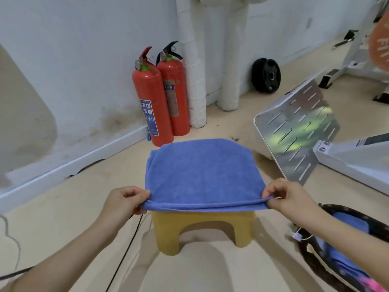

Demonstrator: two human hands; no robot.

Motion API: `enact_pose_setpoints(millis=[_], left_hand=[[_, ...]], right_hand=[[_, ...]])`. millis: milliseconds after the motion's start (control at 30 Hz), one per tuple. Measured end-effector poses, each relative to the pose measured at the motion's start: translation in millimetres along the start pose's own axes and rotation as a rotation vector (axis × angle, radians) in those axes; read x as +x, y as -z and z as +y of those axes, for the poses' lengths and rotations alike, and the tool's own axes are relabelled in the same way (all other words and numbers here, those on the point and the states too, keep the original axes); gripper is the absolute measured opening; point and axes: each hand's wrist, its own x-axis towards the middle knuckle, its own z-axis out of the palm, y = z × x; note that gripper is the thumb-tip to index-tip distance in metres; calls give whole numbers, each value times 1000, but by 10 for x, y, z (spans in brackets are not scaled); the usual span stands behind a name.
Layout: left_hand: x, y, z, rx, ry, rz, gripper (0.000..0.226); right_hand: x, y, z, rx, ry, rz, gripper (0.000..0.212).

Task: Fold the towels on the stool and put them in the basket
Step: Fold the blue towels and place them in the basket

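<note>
A blue towel (202, 171), folded over in layers, lies spread across the top of a yellow stool (202, 230) in the middle of the view. My left hand (124, 202) pinches the towel's near left corner. My right hand (290, 197) pinches the near right corner. Both corners are lifted slightly off the stool's front edge. A dark woven basket (315, 262) stands on the floor at the lower right, partly hidden by my right forearm. Blue towel cloth (347, 226) lies inside it, with a bit of pink cloth (372, 285) at the frame's edge.
Two red fire extinguishers (160, 102) stand against the wall behind the stool. A slotted metal footplate (299, 133) of a gym machine rises at the right. A black weight plate (266, 75) leans on the far wall. A black cable (126, 249) runs along the floor at left.
</note>
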Motion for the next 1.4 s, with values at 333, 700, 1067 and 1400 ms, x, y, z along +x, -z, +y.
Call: enact_pose_setpoints(millis=[333,700,1067,1400], left_hand=[[-116,119,-12,131,183,-358,20],[661,241,627,257,25,-122,14],[1613,-467,478,479,-99,-183,36],[1616,-591,621,372,-434,-253,14]], right_hand=[[-47,96,86,-103,-121,-227,37],[587,-53,-1129,-617,241,-423,6],[964,-1539,-1140,-736,337,-73,54],[1027,-1572,-1062,-632,294,-113,72]])
